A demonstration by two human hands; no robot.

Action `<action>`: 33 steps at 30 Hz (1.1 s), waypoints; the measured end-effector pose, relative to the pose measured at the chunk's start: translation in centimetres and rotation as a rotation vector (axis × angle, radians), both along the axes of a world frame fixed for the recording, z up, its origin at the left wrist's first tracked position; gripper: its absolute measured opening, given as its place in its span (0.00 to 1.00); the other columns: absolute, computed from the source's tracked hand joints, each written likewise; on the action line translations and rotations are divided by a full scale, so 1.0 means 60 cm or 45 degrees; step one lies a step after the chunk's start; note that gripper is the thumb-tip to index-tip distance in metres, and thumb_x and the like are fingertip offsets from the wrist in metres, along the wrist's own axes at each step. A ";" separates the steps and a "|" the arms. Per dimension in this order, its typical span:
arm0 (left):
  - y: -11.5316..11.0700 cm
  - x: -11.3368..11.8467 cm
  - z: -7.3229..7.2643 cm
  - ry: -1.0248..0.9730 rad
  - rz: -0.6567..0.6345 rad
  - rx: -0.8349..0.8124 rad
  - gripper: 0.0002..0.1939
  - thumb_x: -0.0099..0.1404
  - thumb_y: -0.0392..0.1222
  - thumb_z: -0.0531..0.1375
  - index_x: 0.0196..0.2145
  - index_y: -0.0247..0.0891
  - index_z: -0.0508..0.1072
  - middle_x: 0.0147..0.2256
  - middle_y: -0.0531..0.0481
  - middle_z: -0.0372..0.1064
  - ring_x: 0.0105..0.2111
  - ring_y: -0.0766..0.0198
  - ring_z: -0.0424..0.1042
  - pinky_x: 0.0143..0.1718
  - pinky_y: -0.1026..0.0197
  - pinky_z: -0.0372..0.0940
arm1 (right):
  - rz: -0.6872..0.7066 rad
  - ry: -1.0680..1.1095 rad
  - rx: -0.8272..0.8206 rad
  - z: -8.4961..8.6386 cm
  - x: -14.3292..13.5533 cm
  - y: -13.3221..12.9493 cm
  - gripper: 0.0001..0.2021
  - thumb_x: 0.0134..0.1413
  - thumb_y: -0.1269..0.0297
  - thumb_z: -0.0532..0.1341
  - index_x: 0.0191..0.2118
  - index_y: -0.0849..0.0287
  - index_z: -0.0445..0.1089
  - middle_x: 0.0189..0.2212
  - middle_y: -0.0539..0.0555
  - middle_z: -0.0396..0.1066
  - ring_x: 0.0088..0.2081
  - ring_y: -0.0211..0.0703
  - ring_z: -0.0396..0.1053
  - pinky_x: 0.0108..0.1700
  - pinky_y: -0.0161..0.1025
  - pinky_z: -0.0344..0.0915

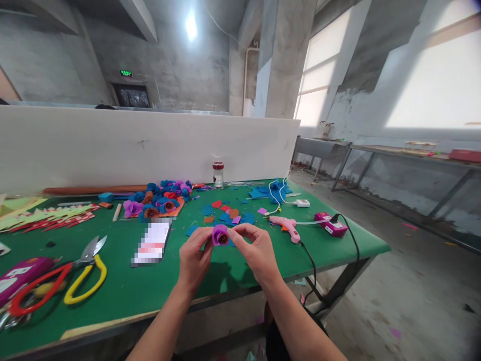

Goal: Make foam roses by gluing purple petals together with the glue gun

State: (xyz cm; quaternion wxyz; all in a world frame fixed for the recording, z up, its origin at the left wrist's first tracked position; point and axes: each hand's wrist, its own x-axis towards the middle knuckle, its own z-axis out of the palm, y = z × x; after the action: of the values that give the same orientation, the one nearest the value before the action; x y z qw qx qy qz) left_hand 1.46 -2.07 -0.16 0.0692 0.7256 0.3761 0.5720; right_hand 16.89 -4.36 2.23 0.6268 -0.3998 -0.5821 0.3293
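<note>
A small purple paper flower (220,234) with a brown centre is held up above the table's near edge. My left hand (195,254) grips it from the left side, fingers closed. On the other side, the thumb and forefinger of my right hand (256,250) pinch the flower's right edge. Loose blue, red, brown and purple paper petals (230,213) lie on the green tabletop just behind it. Farther back on the left is a pile of finished paper flowers (165,198) in blue, purple and brown. A pink glue gun (287,226) rests to the right of my right hand.
Scissors (88,250) with red and yellow handles lie at the left, near a phone (152,241). A purple power strip (330,224) with a black cord sits at the right. A red-lidded jar (218,175) stands before the white board (150,150). Blue paper (270,190) lies behind.
</note>
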 end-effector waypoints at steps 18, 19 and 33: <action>0.006 -0.004 -0.007 0.125 -0.031 0.163 0.10 0.65 0.33 0.55 0.39 0.38 0.77 0.37 0.46 0.76 0.38 0.62 0.73 0.40 0.61 0.68 | -0.053 -0.309 0.070 0.013 0.019 -0.008 0.06 0.50 0.65 0.63 0.27 0.58 0.77 0.25 0.51 0.77 0.30 0.41 0.72 0.36 0.36 0.66; 0.007 -0.004 -0.008 0.131 -0.034 0.171 0.10 0.65 0.33 0.55 0.39 0.38 0.77 0.37 0.46 0.76 0.38 0.62 0.73 0.41 0.61 0.68 | -0.048 -0.317 0.067 0.013 0.020 -0.009 0.06 0.50 0.65 0.63 0.27 0.58 0.77 0.25 0.51 0.77 0.30 0.41 0.72 0.36 0.35 0.66; 0.005 -0.002 -0.009 0.128 -0.059 0.173 0.09 0.65 0.33 0.57 0.39 0.37 0.76 0.37 0.46 0.76 0.38 0.63 0.74 0.42 0.62 0.68 | 0.062 -0.207 -0.026 0.006 0.022 0.003 0.07 0.49 0.62 0.63 0.27 0.59 0.77 0.26 0.52 0.77 0.29 0.43 0.73 0.35 0.36 0.67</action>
State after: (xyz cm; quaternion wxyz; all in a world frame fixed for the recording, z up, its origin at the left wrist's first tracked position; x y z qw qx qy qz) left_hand 1.35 -1.75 -0.67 0.0141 0.7648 0.3227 0.5575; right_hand 18.22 -4.19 2.56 0.5652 -0.4172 -0.6374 0.3167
